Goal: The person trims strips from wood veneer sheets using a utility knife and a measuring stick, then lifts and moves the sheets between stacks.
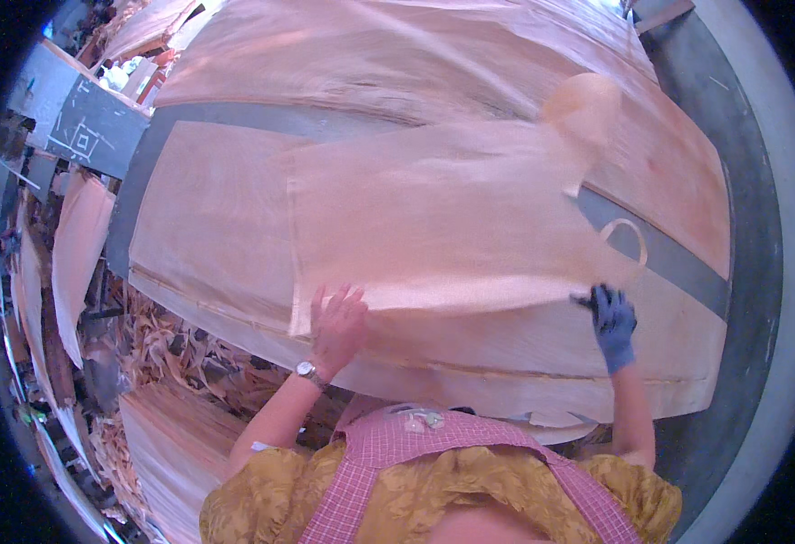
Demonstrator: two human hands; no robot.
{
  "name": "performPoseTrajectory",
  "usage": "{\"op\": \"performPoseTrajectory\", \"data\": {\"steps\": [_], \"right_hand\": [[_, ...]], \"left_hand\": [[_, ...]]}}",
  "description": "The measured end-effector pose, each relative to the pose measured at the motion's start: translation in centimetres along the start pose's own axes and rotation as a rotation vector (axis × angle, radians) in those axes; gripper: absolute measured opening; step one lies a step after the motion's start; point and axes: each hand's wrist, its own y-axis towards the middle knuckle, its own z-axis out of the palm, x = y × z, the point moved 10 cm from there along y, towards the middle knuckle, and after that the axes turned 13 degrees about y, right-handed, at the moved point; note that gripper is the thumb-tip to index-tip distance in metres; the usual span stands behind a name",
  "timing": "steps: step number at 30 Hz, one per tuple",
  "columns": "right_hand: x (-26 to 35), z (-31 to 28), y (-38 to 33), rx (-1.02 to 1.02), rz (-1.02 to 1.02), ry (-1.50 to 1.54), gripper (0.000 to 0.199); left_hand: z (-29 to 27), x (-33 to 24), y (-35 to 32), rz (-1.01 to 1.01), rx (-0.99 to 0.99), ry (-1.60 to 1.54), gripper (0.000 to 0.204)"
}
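A thin, pale sheet of wood veneer (434,208) lies over other veneer in front of me. Its far right corner (588,104) curls up and is blurred. My left hand (338,326), bare with a wristwatch (307,370), rests on the sheet's near left part with the fingers spread. My right hand (613,326) wears a blue-grey glove with dark fingertips. It pinches the near right edge of the sheet, though the exact grip is partly hidden. Between the hands that near edge bulges slightly upward. A narrow looped strip of veneer (635,238) stands just beyond my right hand.
Under the sheet lies a wider veneer (207,199), its near edge bent down. Beyond a grey strip of surface (234,113) spreads a large veneer pile (397,54). Veneer scraps (180,349) heap on the left, beside a grey board with chalk marks (84,118).
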Motion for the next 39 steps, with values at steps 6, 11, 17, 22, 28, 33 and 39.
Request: {"op": "performPoseTrajectory", "data": {"steps": [6,11,17,22,28,33,39], "right_hand": [[8.6,1.4,-13.5,0.479,0.056,0.465,0.030],[6.4,-2.8,-6.8,0.121,0.011,0.765,0.047],[-7.6,-1.1,2.7,-0.011,0.141,0.339,0.084],[-15.3,5.4,6.3,0.265,0.177,0.252,0.045],[-10.8,-3.8,0.3,-0.003,0.194,0.197,0.025],[-8.8,-7.3,-5.8,-0.132,0.155,0.155,0.036],[-12.1,-7.3,-5.8,-0.194,0.209,0.209,0.029]], "left_hand": [[-1.9,2.7,-5.6,-0.027,0.103,0.172,0.020],[-1.3,9.4,-10.7,-0.206,0.375,0.411,0.027],[1.9,8.0,-6.9,-0.311,0.510,0.363,0.044],[6.3,6.2,-0.3,-0.345,0.474,0.278,0.062],[7.1,5.4,7.5,-0.308,0.384,0.242,0.077],[8.5,5.1,16.8,-0.010,0.136,0.391,0.088],[11.7,6.0,22.3,0.119,0.542,0.432,0.044]]}}
